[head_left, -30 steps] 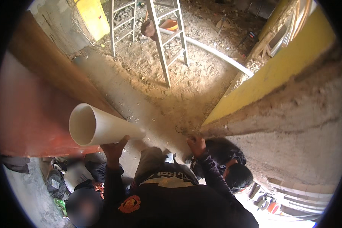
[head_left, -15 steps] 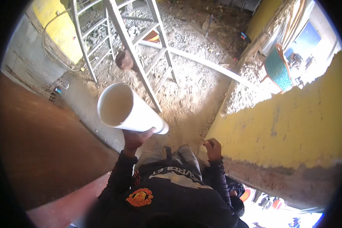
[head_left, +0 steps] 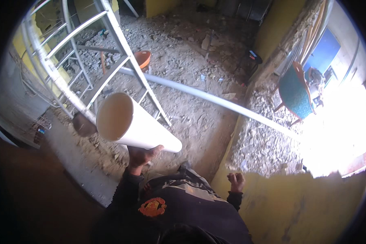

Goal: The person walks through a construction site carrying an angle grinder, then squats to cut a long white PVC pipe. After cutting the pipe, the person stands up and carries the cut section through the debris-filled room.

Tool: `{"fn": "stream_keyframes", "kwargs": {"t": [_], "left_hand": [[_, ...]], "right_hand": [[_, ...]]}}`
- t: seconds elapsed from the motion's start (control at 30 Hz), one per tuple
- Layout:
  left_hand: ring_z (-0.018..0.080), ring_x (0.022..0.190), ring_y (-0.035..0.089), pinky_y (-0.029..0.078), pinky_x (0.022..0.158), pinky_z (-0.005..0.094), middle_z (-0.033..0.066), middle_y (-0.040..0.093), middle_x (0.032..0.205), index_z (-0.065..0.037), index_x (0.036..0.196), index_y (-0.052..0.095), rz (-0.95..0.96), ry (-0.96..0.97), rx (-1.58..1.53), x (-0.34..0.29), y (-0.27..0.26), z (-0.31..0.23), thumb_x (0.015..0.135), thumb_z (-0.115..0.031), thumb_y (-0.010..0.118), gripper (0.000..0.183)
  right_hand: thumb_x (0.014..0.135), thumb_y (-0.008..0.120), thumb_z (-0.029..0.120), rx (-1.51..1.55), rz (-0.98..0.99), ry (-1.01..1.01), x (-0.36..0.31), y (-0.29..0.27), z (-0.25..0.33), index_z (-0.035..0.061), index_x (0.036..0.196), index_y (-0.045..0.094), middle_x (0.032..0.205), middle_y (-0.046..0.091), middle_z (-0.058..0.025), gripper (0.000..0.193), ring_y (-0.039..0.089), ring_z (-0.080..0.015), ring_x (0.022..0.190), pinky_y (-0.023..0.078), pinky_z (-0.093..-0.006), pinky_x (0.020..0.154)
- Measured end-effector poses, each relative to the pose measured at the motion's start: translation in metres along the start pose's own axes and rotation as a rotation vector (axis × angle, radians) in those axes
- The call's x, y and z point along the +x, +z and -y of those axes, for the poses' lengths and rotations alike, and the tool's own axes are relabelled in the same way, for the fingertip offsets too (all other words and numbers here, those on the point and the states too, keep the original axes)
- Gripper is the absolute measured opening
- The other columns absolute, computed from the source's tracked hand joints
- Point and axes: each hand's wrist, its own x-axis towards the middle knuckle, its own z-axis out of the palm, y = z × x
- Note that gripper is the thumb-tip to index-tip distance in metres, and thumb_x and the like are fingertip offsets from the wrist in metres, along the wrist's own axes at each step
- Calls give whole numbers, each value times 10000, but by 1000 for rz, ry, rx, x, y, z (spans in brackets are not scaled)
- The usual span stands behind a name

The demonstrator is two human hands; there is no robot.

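Note:
My left hand point(head_left: 140, 157) is closed around a wide white plastic pipe point(head_left: 150, 131), gripping it from below. The pipe's open, hollow end tilts up toward me at the left, and its other end points away to the right, low in front of my body. My right hand point(head_left: 236, 181) is beside the low yellow wall point(head_left: 280, 201), with its fingers curled in. Nothing shows in that hand. Just beyond the pipe's open end stands a metal stepladder point(head_left: 118, 36).
A long, thinner pale pipe point(head_left: 215, 104) lies across the rubble-strewn floor point(head_left: 183, 61) onto the broken wall top point(head_left: 266, 142). An orange basin point(head_left: 142, 59) sits behind the ladder. At the right stands a teal chair point(head_left: 293, 91) near a bright opening.
The view has shifted, bringing the ladder closer and more of the broken wall into sight. The wide pipe stays in my left hand. My right hand remains curled, now lower and slightly further right.

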Motion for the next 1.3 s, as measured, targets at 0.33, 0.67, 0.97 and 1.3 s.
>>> {"fn": "stream_keyframes", "kwargs": {"t": [0.33, 0.67, 0.97, 1.3], "left_hand": [[234, 950, 647, 539, 853, 390, 111, 642, 1079, 13, 1168, 553, -260, -52, -150, 299, 93, 86, 643, -135, 864, 628], [226, 1068, 585, 509, 927, 394, 128, 560, 1201, 26, 1288, 440, -605, -129, -198, 631, 136, 283, 632, -58, 876, 792], [248, 1105, 584, 489, 975, 384, 148, 562, 1229, 49, 1313, 426, -762, -68, -137, 848, 96, 318, 639, -35, 866, 809], [242, 1100, 585, 491, 979, 394, 146, 547, 1257, 47, 1367, 363, -814, -116, -166, 1025, 139, 441, 652, 23, 829, 854]], "right_hand": [[890, 662, 235, -520, 540, -627, 355, 266, 159, 33, 890, 690, 854, 689, -115, 204, 674, -255, 767, 524, -379, 705], [874, 651, 222, -621, 403, -105, 671, 388, 69, 68, 884, 704, 861, 693, -112, 163, 678, -286, 795, 529, -387, 720], [847, 665, 274, -791, 278, 529, 725, 331, -22, 90, 855, 714, 836, 698, -115, 190, 681, -303, 763, 531, -424, 698], [816, 681, 332, -831, 549, 677, 920, 513, -69, 115, 822, 725, 807, 704, -118, 222, 684, -323, 727, 534, -466, 674]]}}
